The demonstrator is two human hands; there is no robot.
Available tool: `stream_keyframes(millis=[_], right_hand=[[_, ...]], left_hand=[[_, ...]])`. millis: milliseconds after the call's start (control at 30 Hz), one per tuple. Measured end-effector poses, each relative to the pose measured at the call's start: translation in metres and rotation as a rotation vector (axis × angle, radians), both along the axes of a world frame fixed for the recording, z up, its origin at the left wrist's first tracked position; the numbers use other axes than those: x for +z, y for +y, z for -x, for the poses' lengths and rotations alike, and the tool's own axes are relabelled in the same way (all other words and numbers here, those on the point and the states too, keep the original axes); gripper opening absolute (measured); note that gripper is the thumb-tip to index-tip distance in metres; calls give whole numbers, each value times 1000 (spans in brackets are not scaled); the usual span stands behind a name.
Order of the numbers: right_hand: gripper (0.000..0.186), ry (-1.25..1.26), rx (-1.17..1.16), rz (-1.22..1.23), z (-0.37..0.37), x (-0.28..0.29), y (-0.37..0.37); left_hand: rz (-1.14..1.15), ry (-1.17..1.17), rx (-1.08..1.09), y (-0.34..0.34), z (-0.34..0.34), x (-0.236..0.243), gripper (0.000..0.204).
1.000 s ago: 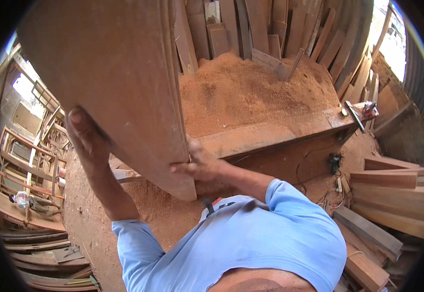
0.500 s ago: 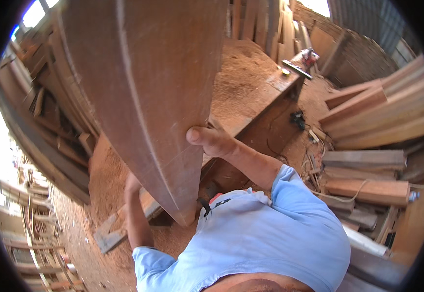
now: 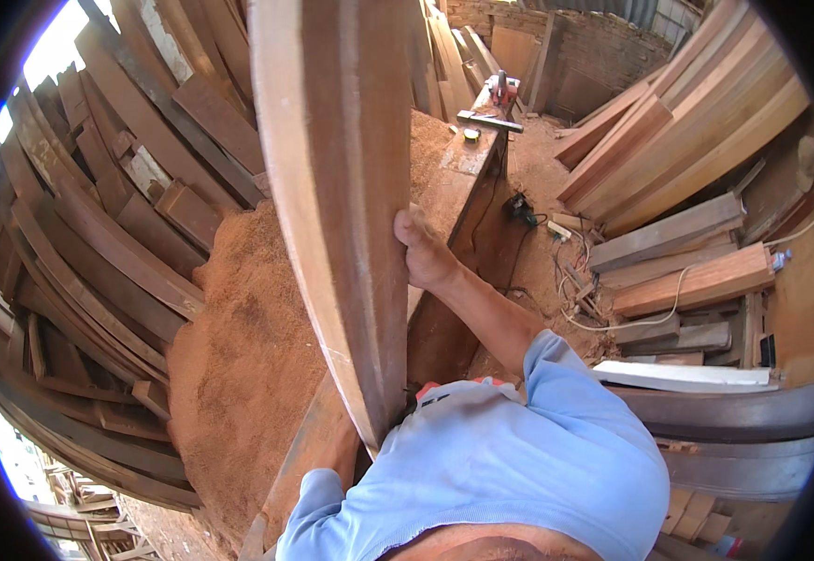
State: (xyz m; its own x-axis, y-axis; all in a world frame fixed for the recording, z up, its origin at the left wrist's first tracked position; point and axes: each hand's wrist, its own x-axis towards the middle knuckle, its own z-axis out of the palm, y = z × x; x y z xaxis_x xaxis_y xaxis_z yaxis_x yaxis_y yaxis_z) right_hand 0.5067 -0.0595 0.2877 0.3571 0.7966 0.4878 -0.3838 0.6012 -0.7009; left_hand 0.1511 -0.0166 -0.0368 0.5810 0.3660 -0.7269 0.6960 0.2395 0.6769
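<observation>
A long, thick wooden board (image 3: 351, 187) stands tilted in front of me, its lower end close to my shirt and its upper end beyond the top of the view. A pale streak runs down its broad face, and a lighter narrow edge faces left. My right hand (image 3: 428, 254) grips its right edge, thumb at the near side and the other fingers hidden behind. Of my left arm only the blue sleeve (image 3: 321, 491) shows clearly; the left hand is out of sight. Behind the board is a workbench (image 3: 468, 173) strewn with sawdust.
A sawdust heap (image 3: 243, 346) lies left of the board, with stacked planks (image 3: 99, 234) beyond. On the bench's far end are a red power tool (image 3: 502, 91), a dark bar (image 3: 489, 122) and a yellow tape measure (image 3: 471, 136). Timber (image 3: 687, 131) and a pale cord (image 3: 673, 304) lie right.
The board has turned, so its narrow left edge now shows and its broad face looks slimmer. My left hand and forearm have gone out of sight. My view has swung leftward.
</observation>
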Motion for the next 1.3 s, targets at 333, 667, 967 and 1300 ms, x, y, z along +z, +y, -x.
stream_keyframes(millis=[333, 667, 967, 1300], right_hand=[[84, 103, 64, 158, -26, -39, 51], [66, 486, -111, 335, -22, -138, 101], [80, 690, -116, 622, 51, -289, 71], [79, 888, -153, 939, 74, -368, 61]], left_hand=[[97, 117, 58, 14, 76, -18, 63], [89, 52, 122, 8, 86, -32, 58], [208, 153, 180, -18, 189, -12, 53], [183, 63, 207, -3, 214, 23, 48]])
